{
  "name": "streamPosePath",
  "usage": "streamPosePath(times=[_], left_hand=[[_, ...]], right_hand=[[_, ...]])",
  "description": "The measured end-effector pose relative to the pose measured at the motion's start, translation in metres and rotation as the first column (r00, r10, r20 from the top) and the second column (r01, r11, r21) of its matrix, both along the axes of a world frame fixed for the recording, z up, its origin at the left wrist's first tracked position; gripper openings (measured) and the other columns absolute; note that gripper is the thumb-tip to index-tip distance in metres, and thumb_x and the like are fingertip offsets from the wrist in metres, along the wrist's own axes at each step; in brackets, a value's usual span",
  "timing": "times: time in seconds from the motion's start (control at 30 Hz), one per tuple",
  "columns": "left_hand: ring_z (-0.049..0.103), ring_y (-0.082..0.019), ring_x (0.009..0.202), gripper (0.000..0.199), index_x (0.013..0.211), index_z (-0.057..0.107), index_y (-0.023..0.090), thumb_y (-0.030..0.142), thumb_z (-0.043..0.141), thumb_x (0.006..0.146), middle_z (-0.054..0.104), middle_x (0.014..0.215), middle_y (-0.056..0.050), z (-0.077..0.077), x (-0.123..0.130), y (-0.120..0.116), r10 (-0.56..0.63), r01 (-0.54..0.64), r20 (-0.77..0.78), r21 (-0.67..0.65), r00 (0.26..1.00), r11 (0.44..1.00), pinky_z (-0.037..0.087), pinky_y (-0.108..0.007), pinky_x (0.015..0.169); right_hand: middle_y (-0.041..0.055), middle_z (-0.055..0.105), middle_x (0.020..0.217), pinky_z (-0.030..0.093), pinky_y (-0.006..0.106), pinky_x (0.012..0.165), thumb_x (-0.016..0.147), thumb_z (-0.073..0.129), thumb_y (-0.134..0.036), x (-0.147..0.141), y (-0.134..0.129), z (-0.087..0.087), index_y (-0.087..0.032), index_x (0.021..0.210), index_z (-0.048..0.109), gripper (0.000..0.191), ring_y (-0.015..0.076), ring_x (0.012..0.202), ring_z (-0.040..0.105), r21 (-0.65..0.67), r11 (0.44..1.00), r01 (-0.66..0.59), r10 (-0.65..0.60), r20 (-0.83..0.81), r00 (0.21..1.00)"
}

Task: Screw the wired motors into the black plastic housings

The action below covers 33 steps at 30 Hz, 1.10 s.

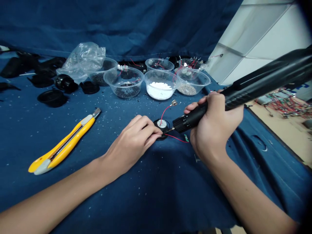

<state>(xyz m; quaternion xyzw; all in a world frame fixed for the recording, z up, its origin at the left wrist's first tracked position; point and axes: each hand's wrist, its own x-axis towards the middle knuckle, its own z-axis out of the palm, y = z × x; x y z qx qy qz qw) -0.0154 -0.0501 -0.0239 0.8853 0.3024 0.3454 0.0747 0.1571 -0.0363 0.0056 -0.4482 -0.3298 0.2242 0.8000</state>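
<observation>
My right hand (214, 126) is wrapped round a black electric screwdriver (253, 87), which slants down to the left. Its thin bit reaches the edge of a small round black part (161, 137) lying on the blue cloth. With fingers pinched together, my left hand (136, 141) holds that part at its left side. A white disc (162, 123) sits in the part's middle, and a red wire rises from it to a small metal piece (174, 103). Another red wire runs right to a small green board (186, 138).
A yellow utility knife (65, 144) lies at the left. Clear tubs with white pieces (159, 91), black bits (126, 89) and grey bits (187, 88) stand behind, near a plastic bag (83, 58) and black parts (52, 97). Red wires (282, 105) are heaped at the right.
</observation>
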Motion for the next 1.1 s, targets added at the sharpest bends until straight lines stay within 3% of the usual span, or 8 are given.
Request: streamPosePath(times=[0.17,0.47,1.1], left_hand=[[0.052,-0.017,0.082,0.010,0.091,0.063,0.012,0.017,0.054,0.093,0.061,0.087,-0.005,-0.001,0.001,-0.002,0.002,0.004,-0.085,0.063,0.996,0.998,0.044,-0.033,0.077],[0.052,-0.021,0.079,0.016,0.088,0.065,0.009,0.015,0.051,0.094,0.060,0.082,-0.008,0.005,0.007,-0.014,0.108,-0.060,-0.190,0.244,0.976,0.968,0.041,-0.036,0.071],[0.053,-0.017,0.080,0.010,0.086,0.062,0.015,0.022,0.057,0.093,0.063,0.085,-0.003,0.000,0.004,-0.006,0.139,-0.134,-0.067,0.067,0.988,0.989,0.038,-0.033,0.074]], right_hand=[[-0.0102,0.050,0.061,0.053,0.024,0.044,0.082,0.055,-0.024,-0.001,0.001,0.000,-0.024,0.088,0.039,0.017,0.0114,0.046,0.059,0.009,1.000,0.013,-0.012,-0.012,1.000],[-0.0098,0.049,0.061,0.054,0.027,0.045,0.081,0.052,-0.020,-0.001,0.002,0.000,-0.025,0.086,0.039,0.014,0.0125,0.046,0.059,0.035,0.999,0.010,-0.010,-0.001,1.000],[-0.0104,0.049,0.061,0.050,0.025,0.042,0.080,0.051,-0.022,-0.003,0.004,0.002,-0.025,0.086,0.036,0.016,0.0126,0.045,0.058,0.019,0.999,0.036,-0.036,-0.024,0.999]])
